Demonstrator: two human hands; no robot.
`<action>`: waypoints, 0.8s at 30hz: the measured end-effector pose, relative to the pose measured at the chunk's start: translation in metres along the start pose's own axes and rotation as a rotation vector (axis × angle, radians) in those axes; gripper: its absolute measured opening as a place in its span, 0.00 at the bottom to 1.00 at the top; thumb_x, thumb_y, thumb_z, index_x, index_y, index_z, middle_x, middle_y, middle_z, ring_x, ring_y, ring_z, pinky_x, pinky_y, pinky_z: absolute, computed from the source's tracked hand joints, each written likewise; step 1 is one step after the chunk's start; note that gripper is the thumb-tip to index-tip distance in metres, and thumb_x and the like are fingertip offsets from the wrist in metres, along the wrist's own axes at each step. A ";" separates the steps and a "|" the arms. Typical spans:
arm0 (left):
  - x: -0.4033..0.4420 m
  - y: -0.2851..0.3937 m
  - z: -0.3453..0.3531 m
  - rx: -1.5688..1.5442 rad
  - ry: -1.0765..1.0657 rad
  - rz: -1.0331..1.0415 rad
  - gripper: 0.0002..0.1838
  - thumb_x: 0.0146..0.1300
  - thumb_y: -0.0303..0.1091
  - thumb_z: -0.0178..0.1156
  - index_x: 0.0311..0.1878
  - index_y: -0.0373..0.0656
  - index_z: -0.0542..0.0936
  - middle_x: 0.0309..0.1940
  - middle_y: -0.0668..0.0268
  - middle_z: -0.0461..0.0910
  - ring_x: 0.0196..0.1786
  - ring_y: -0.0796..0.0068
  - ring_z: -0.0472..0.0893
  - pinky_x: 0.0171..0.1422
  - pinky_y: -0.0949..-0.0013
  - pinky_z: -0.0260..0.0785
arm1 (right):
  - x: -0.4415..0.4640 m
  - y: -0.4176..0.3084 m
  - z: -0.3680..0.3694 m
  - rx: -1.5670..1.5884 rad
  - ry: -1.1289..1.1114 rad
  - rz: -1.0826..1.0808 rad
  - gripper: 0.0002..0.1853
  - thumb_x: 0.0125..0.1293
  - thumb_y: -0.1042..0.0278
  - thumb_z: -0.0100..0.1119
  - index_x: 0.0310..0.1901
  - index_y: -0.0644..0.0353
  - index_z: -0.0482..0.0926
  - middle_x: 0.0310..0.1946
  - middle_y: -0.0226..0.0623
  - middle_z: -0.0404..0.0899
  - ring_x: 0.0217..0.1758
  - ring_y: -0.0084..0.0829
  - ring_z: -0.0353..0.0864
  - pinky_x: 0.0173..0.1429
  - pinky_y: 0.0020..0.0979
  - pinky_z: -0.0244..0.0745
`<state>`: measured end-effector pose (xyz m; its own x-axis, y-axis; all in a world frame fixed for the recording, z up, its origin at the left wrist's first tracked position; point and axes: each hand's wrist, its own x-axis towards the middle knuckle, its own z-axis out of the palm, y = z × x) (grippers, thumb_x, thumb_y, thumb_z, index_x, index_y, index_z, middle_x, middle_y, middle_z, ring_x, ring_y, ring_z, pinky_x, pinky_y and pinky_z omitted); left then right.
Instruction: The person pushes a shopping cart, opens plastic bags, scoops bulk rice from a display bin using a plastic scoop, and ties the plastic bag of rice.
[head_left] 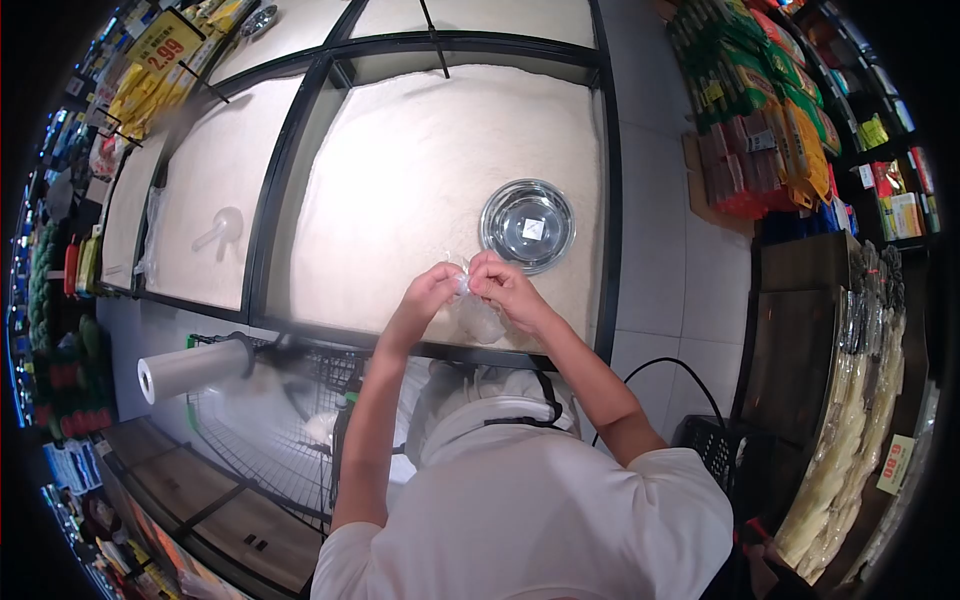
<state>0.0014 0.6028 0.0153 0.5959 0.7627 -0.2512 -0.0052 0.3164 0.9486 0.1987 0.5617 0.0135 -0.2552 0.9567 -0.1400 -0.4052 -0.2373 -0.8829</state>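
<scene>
Both hands meet over the front edge of a black-framed bin (610,130) full of white, fine-grained stuff (420,170). My left hand (432,293) pinches the gathered neck of a clear plastic bag (482,321). Close against it, my right hand (506,291) also has its fingers closed on the bag's neck. The bag hangs below the fingers, with a pale, rounded lower part; its contents are hard to make out. Just beyond my right hand, a shiny round bowl (528,226) with a small white label rests on the white grains.
A clear scoop (218,230) lies in the left bin. A plastic bag roll (195,370) sticks out at the front left, above a wire shopping cart (265,430). A black basket (712,450) is on the floor at right. Stocked shelves (770,110) line both sides.
</scene>
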 end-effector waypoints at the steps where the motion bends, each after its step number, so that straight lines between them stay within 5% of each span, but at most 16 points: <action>1: -0.002 -0.002 -0.003 -0.051 -0.018 -0.036 0.12 0.68 0.34 0.55 0.50 0.38 0.79 0.44 0.71 0.76 0.45 0.82 0.72 0.52 0.75 0.64 | 0.001 -0.001 0.001 0.044 -0.023 -0.003 0.09 0.68 0.64 0.65 0.33 0.58 0.81 0.44 0.27 0.69 0.42 0.19 0.69 0.46 0.23 0.66; 6: -0.010 -0.011 0.002 -0.184 0.030 0.038 0.28 0.66 0.37 0.58 0.67 0.37 0.67 0.61 0.63 0.72 0.61 0.74 0.71 0.64 0.69 0.62 | 0.009 -0.033 0.016 0.330 -0.059 -0.100 0.10 0.71 0.63 0.62 0.33 0.59 0.80 0.44 0.28 0.69 0.44 0.19 0.69 0.48 0.24 0.67; 9: -0.013 -0.010 0.007 -0.063 0.014 0.074 0.38 0.66 0.40 0.61 0.74 0.37 0.58 0.68 0.59 0.66 0.69 0.69 0.65 0.72 0.64 0.57 | 0.020 -0.049 0.032 -0.119 -0.104 -0.141 0.12 0.72 0.62 0.60 0.33 0.61 0.79 0.44 0.29 0.69 0.44 0.20 0.69 0.50 0.24 0.67; 11: -0.013 -0.026 0.010 0.110 0.028 0.039 0.38 0.66 0.42 0.61 0.74 0.36 0.58 0.70 0.57 0.63 0.72 0.64 0.63 0.75 0.62 0.53 | 0.026 -0.043 0.038 -0.011 -0.156 -0.146 0.14 0.72 0.60 0.60 0.32 0.61 0.78 0.44 0.29 0.68 0.45 0.21 0.68 0.52 0.24 0.66; 17: 0.008 -0.035 0.019 0.000 0.050 0.024 0.43 0.62 0.46 0.70 0.72 0.36 0.59 0.65 0.58 0.67 0.65 0.66 0.70 0.69 0.62 0.64 | 0.047 -0.097 0.065 -0.260 -0.156 -0.372 0.14 0.72 0.57 0.60 0.34 0.60 0.79 0.42 0.29 0.72 0.41 0.18 0.69 0.46 0.21 0.67; 20: 0.015 -0.042 0.012 -0.004 0.109 -0.043 0.41 0.65 0.50 0.67 0.71 0.35 0.61 0.61 0.58 0.72 0.64 0.68 0.72 0.69 0.64 0.64 | 0.078 -0.104 0.036 0.225 0.051 -0.251 0.12 0.73 0.59 0.59 0.39 0.61 0.80 0.36 0.27 0.76 0.35 0.16 0.73 0.41 0.20 0.72; 24: 0.006 -0.038 -0.006 -0.289 0.043 -0.146 0.32 0.70 0.49 0.60 0.67 0.34 0.68 0.56 0.58 0.77 0.59 0.66 0.77 0.65 0.61 0.70 | 0.113 -0.091 -0.013 0.352 0.203 -0.244 0.11 0.74 0.62 0.58 0.42 0.63 0.80 0.32 0.27 0.79 0.33 0.17 0.77 0.39 0.22 0.76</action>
<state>0.0008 0.5988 -0.0230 0.5730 0.7185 -0.3943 -0.1535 0.5667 0.8095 0.2182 0.6939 0.0722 0.0470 0.9969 -0.0632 -0.7142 -0.0107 -0.6998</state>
